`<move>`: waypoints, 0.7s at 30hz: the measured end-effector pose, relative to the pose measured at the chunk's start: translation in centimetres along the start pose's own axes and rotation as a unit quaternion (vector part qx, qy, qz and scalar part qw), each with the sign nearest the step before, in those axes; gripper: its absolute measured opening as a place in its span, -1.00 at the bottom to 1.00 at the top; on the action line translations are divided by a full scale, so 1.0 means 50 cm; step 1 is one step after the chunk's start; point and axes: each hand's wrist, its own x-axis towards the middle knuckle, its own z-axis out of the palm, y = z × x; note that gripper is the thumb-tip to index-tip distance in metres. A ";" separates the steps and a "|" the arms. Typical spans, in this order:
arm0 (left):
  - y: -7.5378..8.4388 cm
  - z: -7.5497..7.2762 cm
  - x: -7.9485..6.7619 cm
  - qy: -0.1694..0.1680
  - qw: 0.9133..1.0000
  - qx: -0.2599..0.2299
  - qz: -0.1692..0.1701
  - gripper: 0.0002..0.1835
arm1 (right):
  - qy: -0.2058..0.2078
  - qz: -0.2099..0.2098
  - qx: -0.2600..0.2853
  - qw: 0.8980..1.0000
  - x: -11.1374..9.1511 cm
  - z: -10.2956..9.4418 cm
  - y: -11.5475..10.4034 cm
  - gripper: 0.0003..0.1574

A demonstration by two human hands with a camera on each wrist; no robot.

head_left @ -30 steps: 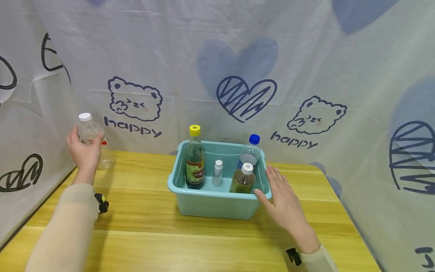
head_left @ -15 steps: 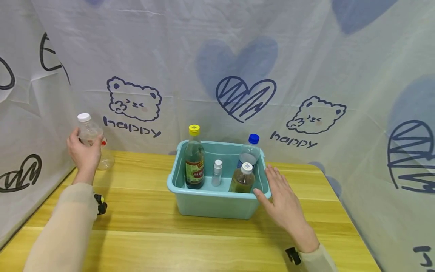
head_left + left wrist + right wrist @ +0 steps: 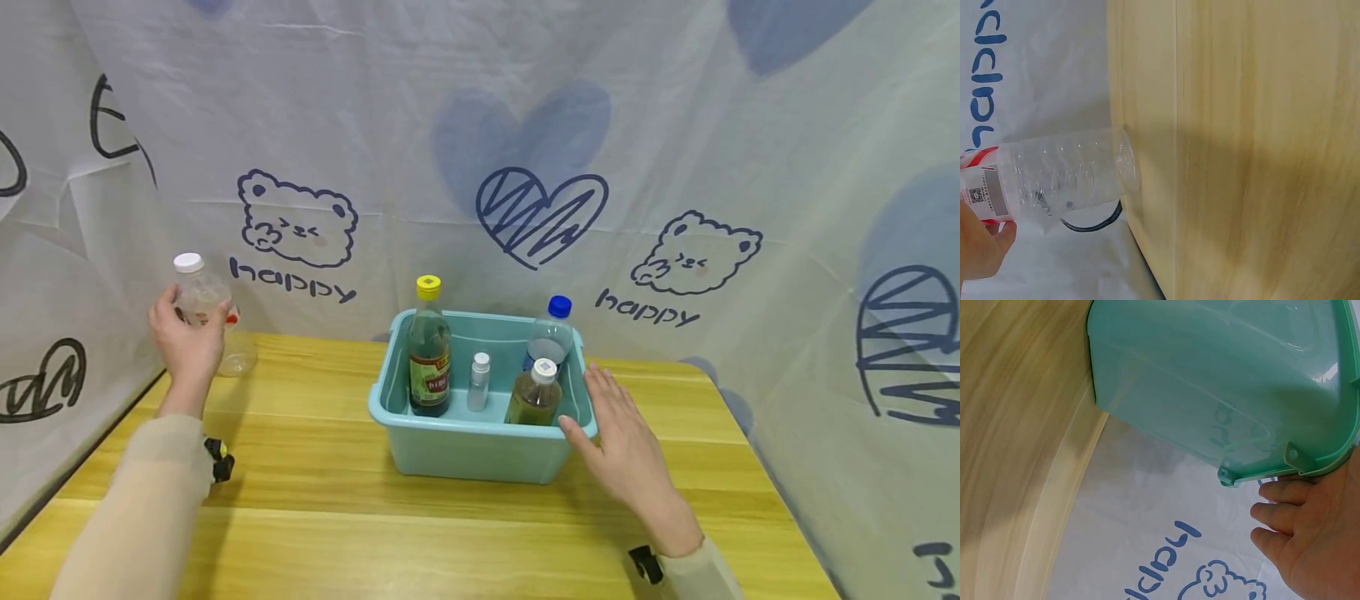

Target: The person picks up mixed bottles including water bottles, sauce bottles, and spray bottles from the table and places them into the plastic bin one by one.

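My left hand grips a clear plastic bottle with a white cap around its labelled upper part, at the back left of the table. In the left wrist view the bottle shows its ribbed, see-through lower body and a red-and-white label, its base close over the wood. My right hand rests with straight fingers at the right end of a teal plastic basin. The right wrist view has the fingers just beneath the basin's rim.
Inside the basin stand a dark sauce bottle with a yellow cap, a small clear bottle, a blue-capped bottle and a white-capped bottle of brownish liquid. A printed cloth hangs behind the wooden table.
The left hand and its bottle have barely shifted, with the bottle's tilt slightly changed. My right hand stays at the basin, and the bottles inside keep their places.
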 end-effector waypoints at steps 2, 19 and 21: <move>0.002 -0.001 -0.006 -0.001 1.000 -0.006 0.003 -0.15 | 0.000 0.000 0.000 1.000 0.000 0.000 0.000 0.01; 0.063 0.006 -0.085 0.050 0.994 -0.059 0.079 -0.19 | -0.001 0.002 -0.002 1.000 0.003 0.002 0.000 0.02; 0.070 0.010 -0.096 0.058 0.992 -0.064 0.091 -0.20 | -0.002 0.002 -0.002 1.000 0.003 0.002 0.000 0.02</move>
